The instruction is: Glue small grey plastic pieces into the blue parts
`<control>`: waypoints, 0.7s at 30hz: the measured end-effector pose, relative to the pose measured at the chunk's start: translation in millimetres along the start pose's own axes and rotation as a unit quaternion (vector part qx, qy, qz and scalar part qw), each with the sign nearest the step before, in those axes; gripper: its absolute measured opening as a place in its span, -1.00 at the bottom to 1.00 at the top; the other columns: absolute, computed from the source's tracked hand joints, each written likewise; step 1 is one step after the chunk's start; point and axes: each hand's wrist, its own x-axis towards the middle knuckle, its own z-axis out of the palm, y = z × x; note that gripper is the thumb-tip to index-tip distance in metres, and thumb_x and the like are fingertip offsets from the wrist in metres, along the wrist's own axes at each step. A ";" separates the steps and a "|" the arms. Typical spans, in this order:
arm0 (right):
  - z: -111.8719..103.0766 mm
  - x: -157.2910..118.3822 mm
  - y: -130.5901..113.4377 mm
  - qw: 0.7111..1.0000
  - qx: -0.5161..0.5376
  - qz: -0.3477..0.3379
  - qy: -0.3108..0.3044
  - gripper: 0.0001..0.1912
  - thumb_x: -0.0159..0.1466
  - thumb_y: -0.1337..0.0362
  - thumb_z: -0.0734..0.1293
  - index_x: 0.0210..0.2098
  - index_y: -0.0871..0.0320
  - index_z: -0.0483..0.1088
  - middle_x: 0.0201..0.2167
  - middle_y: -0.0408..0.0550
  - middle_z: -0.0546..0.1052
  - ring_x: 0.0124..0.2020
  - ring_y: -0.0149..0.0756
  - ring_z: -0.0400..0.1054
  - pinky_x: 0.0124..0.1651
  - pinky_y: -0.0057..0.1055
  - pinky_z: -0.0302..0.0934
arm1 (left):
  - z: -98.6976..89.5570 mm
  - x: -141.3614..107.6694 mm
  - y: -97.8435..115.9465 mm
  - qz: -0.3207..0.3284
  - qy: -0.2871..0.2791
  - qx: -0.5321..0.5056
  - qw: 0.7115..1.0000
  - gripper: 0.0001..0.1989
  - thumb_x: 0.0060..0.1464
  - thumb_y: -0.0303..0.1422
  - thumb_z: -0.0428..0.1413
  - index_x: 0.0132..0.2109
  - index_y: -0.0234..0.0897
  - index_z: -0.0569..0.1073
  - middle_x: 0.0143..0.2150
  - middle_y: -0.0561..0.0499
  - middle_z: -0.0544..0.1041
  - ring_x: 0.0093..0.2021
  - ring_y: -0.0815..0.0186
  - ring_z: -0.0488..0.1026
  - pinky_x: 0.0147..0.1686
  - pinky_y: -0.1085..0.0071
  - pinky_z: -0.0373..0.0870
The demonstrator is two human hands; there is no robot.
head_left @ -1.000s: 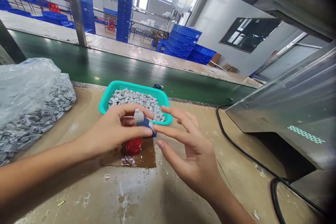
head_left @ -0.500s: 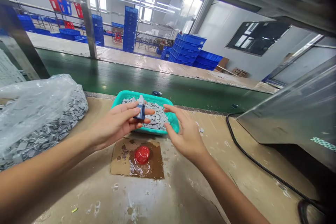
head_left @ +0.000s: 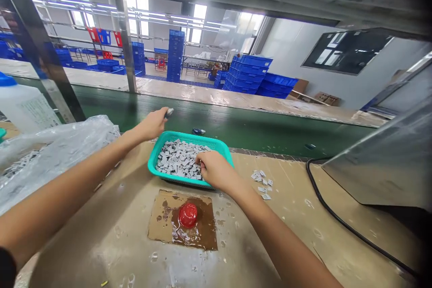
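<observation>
On the near worktop [head_left: 108,220], a partly soaked cardboard piece [head_left: 160,229] bears a wet red object [head_left: 188,215]; fingers touching the liquid could turn slick and let small pieces slip. Beyond it, grey plastic parts [head_left: 177,157] lie heaped in a teal perforated basket [head_left: 216,145]. The right hand [head_left: 214,168] reaches into the basket's right side with curled fingers; because the pieces overlap, a pinch could bring up two together. Loose grey pieces [head_left: 264,184] lie to the right, where a sweeping forearm could scatter them. Past the basket's far left corner, the left hand [head_left: 154,123], fingers folded tightly around a small pale-tipped part [head_left: 169,111], appears over the green conveyor belt [head_left: 236,123]; a slackened grip could drop it near the dark blue piece [head_left: 198,131] lying there.

Hard to make out: the red object's form, under glare; the right fingertips, sunk among the parts, so whether they hold one cannot be told; most of the left hand's part, covered by its fingers; the clear plastic bag [head_left: 67,153] and white bottle [head_left: 29,108], both cropped at left.
</observation>
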 end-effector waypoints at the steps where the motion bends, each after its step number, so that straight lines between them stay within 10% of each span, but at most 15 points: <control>1: -1.0 -1.4 1.0 1.000 -0.001 0.001 -0.003 -0.73 -0.02 0.64 0.22 -0.43 0.24 0.43 -0.41 0.04 0.50 -0.32 -0.21 0.36 -0.33 -0.46 0.16 | 0.3 14.5 -9.2 -0.017 -0.029 0.023 0.999 -0.65 0.08 -0.46 -0.10 0.03 -0.39 0.23 -0.12 -0.19 0.40 -0.07 0.13 0.32 -0.06 0.20 0.19; 5: -6.0 -6.0 3.9 1.000 0.016 -0.021 -0.012 -0.71 -0.03 0.61 0.26 -0.36 0.21 0.45 -0.34 -0.02 0.52 -0.30 -0.26 0.37 -0.28 -0.49 0.19 | 16.0 55.8 -21.3 -0.051 -0.097 0.059 0.992 -0.62 0.06 -0.36 0.01 0.04 -0.35 0.25 0.04 -0.17 0.31 0.02 0.12 0.26 -0.02 0.03 0.18; 13: -6.6 -10.4 3.7 0.998 0.051 -0.032 -0.011 -0.76 0.00 0.57 0.30 -0.37 0.22 0.48 -0.43 -0.11 0.54 -0.41 -0.39 0.38 -0.38 -0.59 0.21 | 70.7 92.7 42.7 -0.013 -0.174 -0.029 0.984 -0.67 0.07 -0.32 0.02 -0.01 -0.33 0.31 0.02 -0.11 0.32 -0.01 0.19 0.30 -0.05 0.09 0.25; 21: -0.1 -1.8 6.5 0.998 0.054 -0.045 0.002 -0.72 -0.08 0.60 0.32 -0.38 0.24 0.48 -0.39 -0.05 0.53 -0.35 -0.32 0.37 -0.32 -0.52 0.19 | 28.8 49.4 42.5 -0.094 -0.046 -0.340 0.935 -0.76 0.15 -0.35 -0.13 -0.10 -0.37 0.28 -0.27 -0.03 0.39 -0.35 0.39 0.38 -0.35 0.39 0.36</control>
